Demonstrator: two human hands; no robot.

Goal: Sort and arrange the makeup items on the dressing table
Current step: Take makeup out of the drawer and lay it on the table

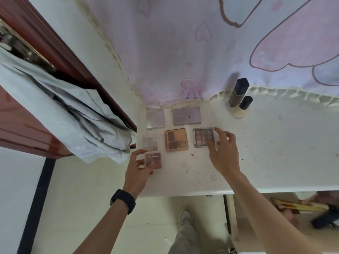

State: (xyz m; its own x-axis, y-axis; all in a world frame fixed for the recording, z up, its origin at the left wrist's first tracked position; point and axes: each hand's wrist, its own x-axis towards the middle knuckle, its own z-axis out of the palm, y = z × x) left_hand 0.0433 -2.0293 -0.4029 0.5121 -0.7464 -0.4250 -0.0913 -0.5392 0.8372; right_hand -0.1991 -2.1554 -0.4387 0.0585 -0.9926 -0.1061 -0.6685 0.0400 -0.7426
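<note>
Several flat eyeshadow palettes lie in rows on the white dressing table (266, 153). My left hand (138, 169) grips a small clear-lidded brown palette (153, 160) at the front left corner. My right hand (222, 149) has its fingers around the right edge of a dark multi-shade palette (202, 137). Between them sits a tan square palette (176, 140). A pale grey palette (150, 143) lies just behind the brown one. Two closed lilac cases, a small one (155, 119) and a wide one (187, 116), form the back row.
A tall dark-capped foundation bottle (238, 92) and a shorter cream bottle (243, 108) stand at the back right. A pink patterned curtain (183, 52) hangs behind the table. Pale blue cloth (64, 110) drapes over a red-brown wooden frame at left. The table's front edge is near my arms.
</note>
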